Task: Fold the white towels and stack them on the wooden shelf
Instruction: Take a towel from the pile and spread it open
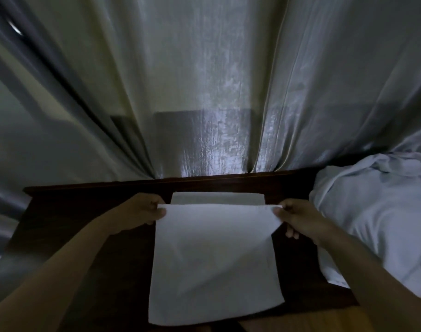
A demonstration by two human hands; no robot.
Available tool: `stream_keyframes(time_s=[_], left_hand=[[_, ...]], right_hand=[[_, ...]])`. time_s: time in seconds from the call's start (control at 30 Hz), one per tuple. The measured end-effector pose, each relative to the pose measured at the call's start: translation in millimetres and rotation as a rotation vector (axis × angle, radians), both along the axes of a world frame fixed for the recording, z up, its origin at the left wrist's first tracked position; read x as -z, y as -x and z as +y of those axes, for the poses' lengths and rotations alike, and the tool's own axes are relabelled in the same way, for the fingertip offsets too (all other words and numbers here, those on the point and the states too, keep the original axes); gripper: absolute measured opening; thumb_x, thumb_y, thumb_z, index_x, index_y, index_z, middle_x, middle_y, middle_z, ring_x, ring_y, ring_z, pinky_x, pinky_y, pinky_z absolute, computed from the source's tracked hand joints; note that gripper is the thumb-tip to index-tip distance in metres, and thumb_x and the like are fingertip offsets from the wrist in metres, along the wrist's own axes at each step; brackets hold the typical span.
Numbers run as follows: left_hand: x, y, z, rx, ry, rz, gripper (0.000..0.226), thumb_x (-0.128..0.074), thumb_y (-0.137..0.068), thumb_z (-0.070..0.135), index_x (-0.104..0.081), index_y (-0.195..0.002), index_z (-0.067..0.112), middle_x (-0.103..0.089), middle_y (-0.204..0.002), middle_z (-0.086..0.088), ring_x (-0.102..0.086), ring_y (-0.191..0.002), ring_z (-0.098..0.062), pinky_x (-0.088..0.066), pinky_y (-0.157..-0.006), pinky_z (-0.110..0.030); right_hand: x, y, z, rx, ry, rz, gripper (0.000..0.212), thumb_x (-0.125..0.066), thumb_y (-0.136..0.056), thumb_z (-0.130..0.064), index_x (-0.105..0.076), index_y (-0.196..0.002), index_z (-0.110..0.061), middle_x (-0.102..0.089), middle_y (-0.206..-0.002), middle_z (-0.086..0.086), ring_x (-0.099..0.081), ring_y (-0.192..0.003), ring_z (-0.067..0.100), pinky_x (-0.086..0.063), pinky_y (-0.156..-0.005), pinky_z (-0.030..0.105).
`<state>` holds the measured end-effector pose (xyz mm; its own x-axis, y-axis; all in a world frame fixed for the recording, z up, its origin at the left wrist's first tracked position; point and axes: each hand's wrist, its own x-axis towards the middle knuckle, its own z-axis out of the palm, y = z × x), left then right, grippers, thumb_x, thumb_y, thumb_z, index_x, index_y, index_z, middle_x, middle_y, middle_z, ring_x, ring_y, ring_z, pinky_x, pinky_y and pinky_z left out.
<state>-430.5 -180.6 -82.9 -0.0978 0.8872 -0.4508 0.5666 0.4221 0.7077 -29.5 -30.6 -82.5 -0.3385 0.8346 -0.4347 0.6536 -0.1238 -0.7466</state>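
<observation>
Mid-fold: left hand (142, 212) and right hand (298, 218) each pinch a top corner of the soft, matte white towel (214, 255), stretched between them over the dark wooden shelf (89, 202); one flat folded towel (216, 198) lies just beyond the hands, a rumpled white heap (372, 212) waits right of the right hand

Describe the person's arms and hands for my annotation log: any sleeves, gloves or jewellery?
Both forearms are bare to the bottom edge of the picture, with no sleeve showing. The left hand and the right hand wear no gloves, and no ring, watch or bracelet shows, though the dim light could hide something small.
</observation>
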Motion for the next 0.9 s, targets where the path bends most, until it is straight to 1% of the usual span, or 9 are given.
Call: stream_keyframes(time_s=[0.17,0.27,0.33,0.4,0.5,0.57,0.67,0.8,0.9], left_hand=[[49,4,50,-0.141,0.002,0.067,0.009,-0.065,-0.098,0.023,-0.070,-0.092,0.018,-0.069,-0.090,-0.003,-0.066,-0.079,-0.015,-0.049,-0.068,-0.025],[82,1,73,-0.190,0.014,0.117,0.018,-0.065,-0.098,0.026,-0.067,-0.083,0.016,-0.062,-0.076,-0.001,-0.057,-0.068,-0.012,-0.041,-0.062,-0.025],[103,-3,84,-0.248,0.032,0.133,0.019,-0.065,-0.097,0.024,-0.066,-0.081,0.014,-0.059,-0.074,0.000,-0.056,-0.069,-0.014,-0.040,-0.062,-0.025],[119,-7,91,-0.332,0.039,0.127,0.018,-0.066,-0.096,0.022,-0.067,-0.082,0.011,-0.060,-0.076,0.000,-0.057,-0.072,-0.015,-0.040,-0.062,-0.024],[137,-10,99,-0.451,0.042,0.142,0.018,-0.066,-0.096,0.022,-0.064,-0.079,0.016,-0.057,-0.075,-0.002,-0.058,-0.078,-0.023,-0.040,-0.066,-0.029],[142,-12,104,-0.494,0.057,0.143,0.013,-0.065,-0.096,0.025,-0.062,-0.084,0.019,-0.057,-0.082,-0.003,-0.055,-0.081,-0.024,-0.040,-0.073,-0.031],[149,-15,112,-0.521,0.054,0.141,0.017,-0.067,-0.094,0.025,-0.058,-0.086,0.014,-0.056,-0.089,-0.006,-0.053,-0.083,-0.025,-0.040,-0.076,-0.032],[152,-17,114,-0.506,0.010,0.135,0.024,-0.067,-0.095,0.024,-0.067,-0.090,0.000,-0.065,-0.093,-0.020,-0.059,-0.087,-0.029,-0.040,-0.074,-0.032],[148,-19,112,-0.494,-0.064,0.161,0.023,-0.066,-0.097,0.025,-0.072,-0.104,0.004,-0.070,-0.102,-0.017,-0.063,-0.098,-0.032,-0.046,-0.084,-0.036]], right_hand=[[60,21,46,0.124,0.007,0.048,0.017,-0.067,-0.099,-0.023,-0.072,-0.094,-0.007,-0.071,-0.070,0.008,-0.062,-0.055,0.017,-0.046,-0.047,0.030],[91,34,68,0.186,-0.004,0.043,0.019,-0.071,-0.095,-0.021,-0.075,-0.089,-0.003,-0.071,-0.078,0.017,-0.063,-0.070,0.023,-0.050,-0.063,0.035],[109,42,78,0.216,-0.001,0.027,0.019,-0.072,-0.094,-0.015,-0.074,-0.089,0.003,-0.072,-0.087,0.022,-0.064,-0.080,0.025,-0.052,-0.076,0.039],[121,49,85,0.236,0.000,-0.010,0.019,-0.072,-0.094,-0.015,-0.073,-0.088,0.003,-0.072,-0.091,0.025,-0.065,-0.084,0.027,-0.053,-0.082,0.042],[131,59,93,0.245,-0.018,-0.031,0.016,-0.071,-0.094,-0.016,-0.072,-0.083,-0.005,-0.069,-0.082,0.014,-0.063,-0.080,0.025,-0.051,-0.077,0.038],[135,66,97,0.241,-0.030,-0.045,0.016,-0.070,-0.094,-0.016,-0.071,-0.082,-0.005,-0.066,-0.079,0.010,-0.061,-0.078,0.022,-0.049,-0.077,0.036],[141,73,101,0.250,-0.032,-0.070,0.021,-0.071,-0.093,-0.017,-0.065,-0.074,-0.011,-0.061,-0.074,0.006,-0.059,-0.080,0.023,-0.048,-0.080,0.036],[147,76,102,0.258,-0.040,-0.059,0.023,-0.072,-0.092,-0.022,-0.069,-0.081,-0.002,-0.065,-0.078,0.013,-0.062,-0.080,0.027,-0.051,-0.078,0.040],[151,74,100,0.261,-0.130,-0.111,0.022,-0.072,-0.093,-0.023,-0.073,-0.085,-0.002,-0.070,-0.082,0.018,-0.065,-0.082,0.032,-0.047,-0.077,0.035]])
